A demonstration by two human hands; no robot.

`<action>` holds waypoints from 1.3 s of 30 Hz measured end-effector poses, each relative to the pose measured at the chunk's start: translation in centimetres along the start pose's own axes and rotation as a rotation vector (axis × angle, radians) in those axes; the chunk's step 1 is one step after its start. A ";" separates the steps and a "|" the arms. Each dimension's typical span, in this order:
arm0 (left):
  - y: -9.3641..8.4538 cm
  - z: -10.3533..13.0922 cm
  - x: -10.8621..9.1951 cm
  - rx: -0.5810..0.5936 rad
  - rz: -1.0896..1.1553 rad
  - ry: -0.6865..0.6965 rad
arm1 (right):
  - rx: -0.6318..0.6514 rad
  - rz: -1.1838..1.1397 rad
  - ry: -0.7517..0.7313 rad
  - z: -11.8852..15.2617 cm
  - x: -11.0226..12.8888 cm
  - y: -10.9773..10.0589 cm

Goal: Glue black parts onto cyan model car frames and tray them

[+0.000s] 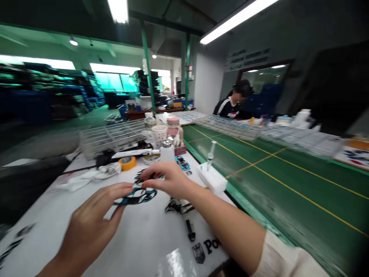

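pinched along its left end, a flat teal-and-black piece [133, 200] sat between the thumb and fingers of the left hand [86, 221] in the head view. it lay over the middle of the white tabletop [138, 242]; whether it was lifted clear or rested there could not be told. the right hand [170, 179] reached in from the right, thumb and forefinger bent together at the piece's far edge. whether those fingertips gripped the piece, some small dark part or nothing could not be told, since blur hid the contact.

handling it well seemed to call for a steady left pinch on the rim, with the pattern's openings left uncovered, and a light right touch, as the piece looked thin enough to bend. keeping both wrists low probably helped the aim.

to the right, a syringe [211, 156] stood upright in a white block [213, 179], near enough to the right forearm to be knocked, so a tucked elbow seemed wise. farther off were a white bottle [167, 153], an orange tape roll [127, 163] and another blue-and-black piece [182, 163].
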State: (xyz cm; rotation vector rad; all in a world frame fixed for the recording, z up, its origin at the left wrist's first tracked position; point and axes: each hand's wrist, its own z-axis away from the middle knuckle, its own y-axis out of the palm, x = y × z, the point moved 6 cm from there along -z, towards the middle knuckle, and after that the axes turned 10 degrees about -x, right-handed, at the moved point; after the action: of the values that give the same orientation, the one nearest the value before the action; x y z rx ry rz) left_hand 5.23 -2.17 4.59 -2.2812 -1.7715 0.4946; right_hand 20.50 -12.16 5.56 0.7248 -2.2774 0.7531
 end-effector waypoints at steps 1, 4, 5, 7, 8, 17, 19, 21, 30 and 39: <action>0.0 0.1 0.0 0.036 -0.024 -0.016 | -0.027 0.015 -0.061 0.1 0.6 -0.2; -0.3 -0.1 -0.1 0.055 -0.011 -0.067 | -0.095 0.111 -0.268 0.5 2.1 -0.5; -0.3 -0.2 -0.2 0.049 0.002 -0.080 | -0.100 0.137 -0.329 0.7 2.5 -0.5; -0.3 -0.4 -0.3 0.043 0.014 -0.103 | -0.098 0.189 -0.424 1.1 2.9 -0.4; -0.2 -0.5 -0.3 0.041 0.015 -0.114 | -0.087 0.218 -0.457 1.3 3.1 -0.2; -0.4 -0.6 -0.1 0.008 0.051 -0.171 | -0.009 0.427 -0.563 1.8 3.4 1.5; -0.4 -0.6 0.0 0.008 0.049 -0.186 | -0.012 0.437 -0.560 1.9 3.2 1.6; -0.3 -0.5 0.0 0.003 0.060 -0.201 | -0.013 0.431 -0.554 1.8 3.1 1.6; -0.2 -0.4 0.4 0.002 0.106 -0.302 | -0.007 0.386 -0.500 1.7 2.7 2.1; 1.0 0.7 2.9 0.139 0.343 -0.831 | -0.002 0.297 -0.251 1.2 0.1 1.3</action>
State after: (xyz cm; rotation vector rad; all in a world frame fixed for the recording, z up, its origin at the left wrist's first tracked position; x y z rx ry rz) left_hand 6.48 0.35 3.22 -2.4584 -1.5115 1.7729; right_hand 19.14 -12.10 4.51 0.5082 -2.6521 0.8328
